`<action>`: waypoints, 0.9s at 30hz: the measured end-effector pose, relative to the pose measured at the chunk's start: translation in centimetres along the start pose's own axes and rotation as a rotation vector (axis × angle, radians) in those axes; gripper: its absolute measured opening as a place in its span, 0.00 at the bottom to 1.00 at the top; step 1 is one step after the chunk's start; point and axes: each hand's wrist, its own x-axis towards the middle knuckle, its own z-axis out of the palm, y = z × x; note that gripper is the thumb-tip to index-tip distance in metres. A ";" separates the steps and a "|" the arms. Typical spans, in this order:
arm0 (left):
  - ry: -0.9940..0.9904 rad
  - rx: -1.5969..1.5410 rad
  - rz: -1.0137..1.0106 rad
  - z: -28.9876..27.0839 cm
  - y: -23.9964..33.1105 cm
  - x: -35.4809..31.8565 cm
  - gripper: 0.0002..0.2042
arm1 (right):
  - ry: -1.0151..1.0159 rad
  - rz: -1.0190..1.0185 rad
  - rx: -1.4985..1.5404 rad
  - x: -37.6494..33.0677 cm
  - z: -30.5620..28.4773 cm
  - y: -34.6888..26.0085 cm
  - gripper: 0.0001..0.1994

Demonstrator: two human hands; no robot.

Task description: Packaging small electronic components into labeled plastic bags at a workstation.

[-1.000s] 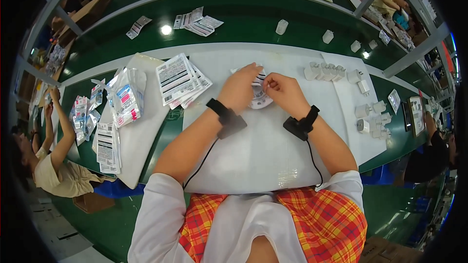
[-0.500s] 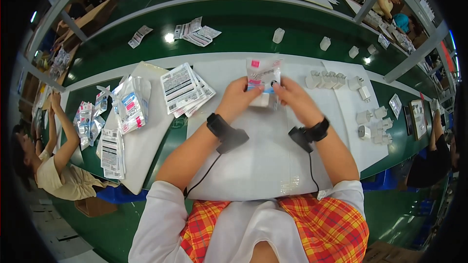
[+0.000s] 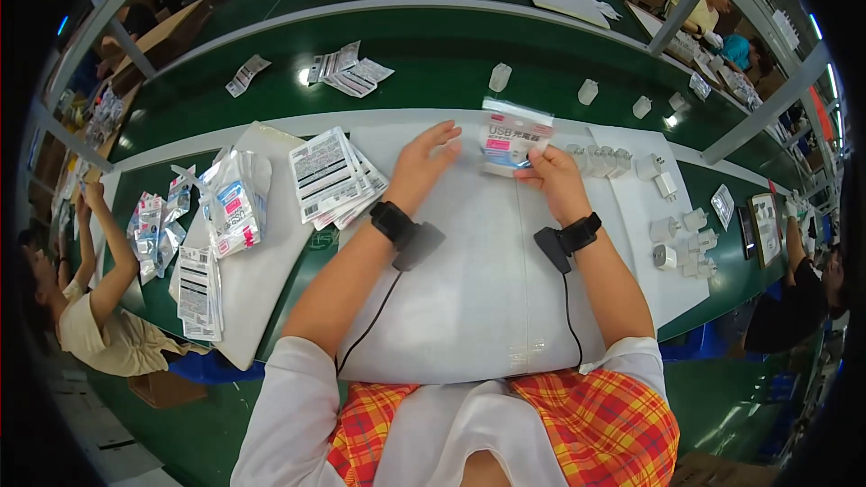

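My right hand (image 3: 556, 182) pinches the lower right edge of a small plastic pouch (image 3: 512, 135) with pink and white print. The pouch is held up over the white work surface (image 3: 460, 307), its printed face toward me. Off to the left of it, my left hand (image 3: 424, 162) holds nothing, its fingers stretched out and apart from the pouch. Just left of that hand lies a fanned stack of flat printed pouches (image 3: 327, 176). White plug chargers (image 3: 606, 160) stand in a row right of my right hand.
More chargers (image 3: 690, 248) stand at the right, and a few (image 3: 588, 92) on the green belt (image 3: 442, 63) beyond. Filled pouches (image 3: 236, 203) are heaped at the left, near another printed stack (image 3: 198, 293). A metal rail (image 3: 451, 4) crosses behind. Co-workers sit on both sides.
My left hand has let go of the pouch and moved left, fingers opening. My right hand has shifted slightly right with the pouch, whose printed face now shows more clearly.
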 end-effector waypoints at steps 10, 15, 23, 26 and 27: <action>-0.117 -0.400 -0.222 0.0 1.2 0.4 0.08 | -0.131 0.045 0.001 0.3 0.8 -1.1 0.12; -0.528 0.618 0.199 -2.4 1.8 -2.7 0.11 | -0.478 -0.761 -1.262 -0.1 -3.6 0.1 0.09; -0.540 0.716 0.075 -1.2 4.2 -5.7 0.16 | -0.501 -0.417 -1.181 -6.5 5.6 -0.9 0.05; -0.496 0.794 0.172 -0.7 4.0 -6.7 0.18 | -0.495 -0.397 -1.039 -6.2 4.7 -0.5 0.03; -0.502 0.807 0.138 -0.6 3.9 -6.7 0.19 | -0.497 -0.390 -1.037 -6.0 4.7 -0.3 0.03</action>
